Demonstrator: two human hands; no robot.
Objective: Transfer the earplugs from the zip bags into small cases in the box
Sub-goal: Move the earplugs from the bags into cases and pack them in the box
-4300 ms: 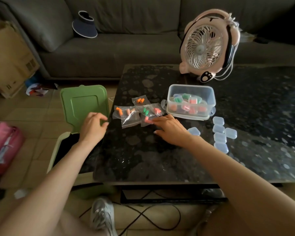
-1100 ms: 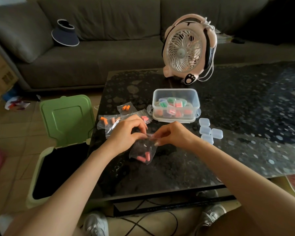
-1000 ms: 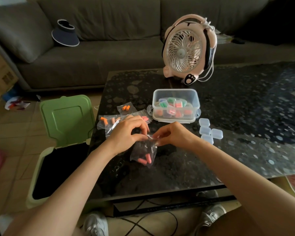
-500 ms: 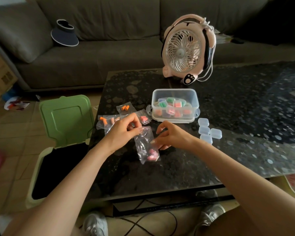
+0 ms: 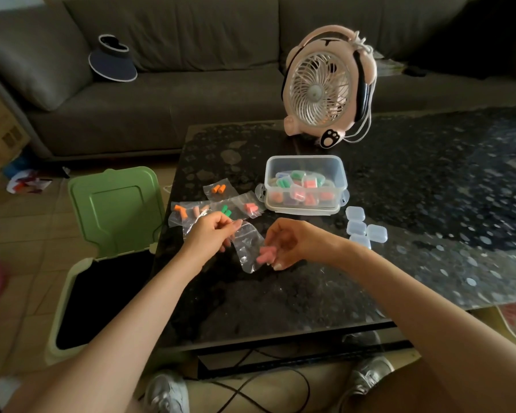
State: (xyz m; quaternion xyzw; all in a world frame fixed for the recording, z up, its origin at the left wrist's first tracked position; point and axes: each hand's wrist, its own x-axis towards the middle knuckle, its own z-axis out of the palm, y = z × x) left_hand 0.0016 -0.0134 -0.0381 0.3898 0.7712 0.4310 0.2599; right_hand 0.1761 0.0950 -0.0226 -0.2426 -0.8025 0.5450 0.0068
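My left hand [image 5: 210, 234] pinches the top of a clear zip bag [image 5: 246, 247] above the dark table. My right hand [image 5: 289, 242] is cupped under the bag's tilted lower end, and pink earplugs [image 5: 265, 254] lie at its fingers. Several more zip bags [image 5: 218, 205] with orange, green and pink earplugs lie behind my left hand. A clear plastic box [image 5: 306, 184] holds several small cases filled with coloured earplugs. Several empty small cases [image 5: 362, 228] sit to the right of the box.
A pink desk fan [image 5: 325, 84] stands behind the box on the black glass table [image 5: 280, 299]. A green bin [image 5: 102, 263] with its lid up stands left of the table. A grey sofa with a dark visor cap [image 5: 112, 59] runs along the back. Cables lie by my feet.
My left hand tipped the bag up by its top, and the pink earplugs slid from inside the bag to my right fingers. My right hand let go of the bag's top and moved under it.
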